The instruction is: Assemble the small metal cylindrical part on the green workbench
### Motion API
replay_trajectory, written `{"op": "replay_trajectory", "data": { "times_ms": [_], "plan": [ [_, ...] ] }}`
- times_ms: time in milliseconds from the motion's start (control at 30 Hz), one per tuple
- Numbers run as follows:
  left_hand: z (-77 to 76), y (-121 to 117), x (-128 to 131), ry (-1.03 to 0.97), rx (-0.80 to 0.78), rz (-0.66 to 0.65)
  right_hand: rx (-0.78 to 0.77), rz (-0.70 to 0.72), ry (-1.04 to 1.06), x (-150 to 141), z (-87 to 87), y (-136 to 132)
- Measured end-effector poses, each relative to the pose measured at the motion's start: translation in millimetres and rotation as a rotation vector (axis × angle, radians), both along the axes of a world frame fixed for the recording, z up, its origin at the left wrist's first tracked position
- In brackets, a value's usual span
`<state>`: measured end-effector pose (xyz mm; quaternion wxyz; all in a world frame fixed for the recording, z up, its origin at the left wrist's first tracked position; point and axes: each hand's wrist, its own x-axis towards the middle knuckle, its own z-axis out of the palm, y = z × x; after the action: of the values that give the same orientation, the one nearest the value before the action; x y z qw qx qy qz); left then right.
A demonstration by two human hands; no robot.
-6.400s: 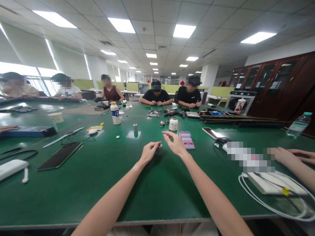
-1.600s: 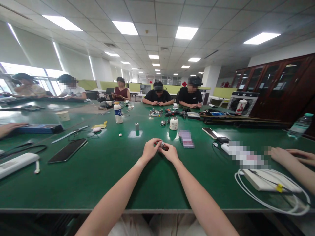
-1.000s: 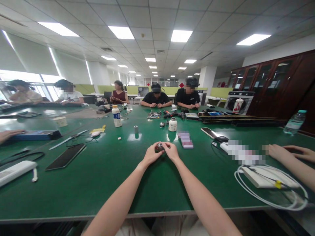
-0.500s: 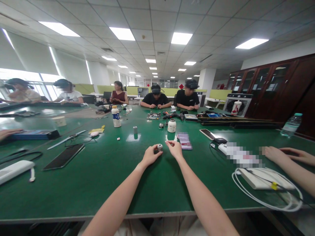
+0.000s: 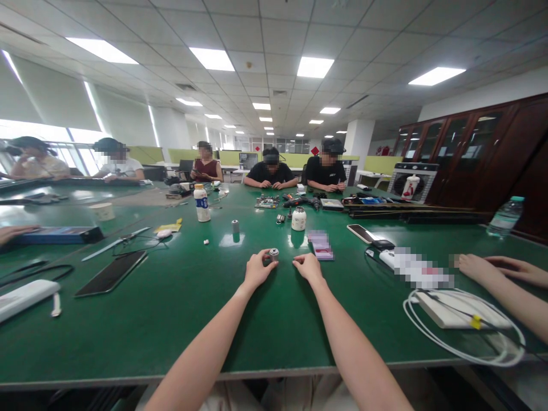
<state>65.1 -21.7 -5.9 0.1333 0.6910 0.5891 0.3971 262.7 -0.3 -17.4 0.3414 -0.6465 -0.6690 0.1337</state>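
Left hand pinching grey cylinder inboard of tabletop's near edge.
Looking stiff, probably slick; grip sides. Right hand: can't tell.

No readable text, blue bottle label, white print on black shirt, perhaps lettering, too small

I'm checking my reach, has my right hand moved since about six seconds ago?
Yes. Judged against the white jar, the right hand now sits farther from it, closer to the near table edge.
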Motion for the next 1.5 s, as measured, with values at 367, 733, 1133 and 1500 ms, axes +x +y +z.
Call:
{"op": "replay_trajectory", "data": {
  "times_ms": [367, 733, 1133, 1500],
  "plan": [
    [3.8, -7.9, 6.4, -0.096, -0.008, -0.175, 0.251, 0.268, 0.285, -28.8, 26.5, -11.9],
    [3.8, -7.7, 7.1, -0.028, -0.004, -0.167, 0.207, 0.294, 0.304, -32.4, 27.9, -16.4],
    [4.7, -9.7, 8.0, -0.006, 0.013, -0.156, 0.167, 0.283, 0.328, -33.8, 25.9, -14.9],
    [11.3, -9.9, 11.6, -0.178, 0.016, -0.141, -0.06, 0.206, 0.727, -38.4, 17.5, -5.2]
  ]
}}
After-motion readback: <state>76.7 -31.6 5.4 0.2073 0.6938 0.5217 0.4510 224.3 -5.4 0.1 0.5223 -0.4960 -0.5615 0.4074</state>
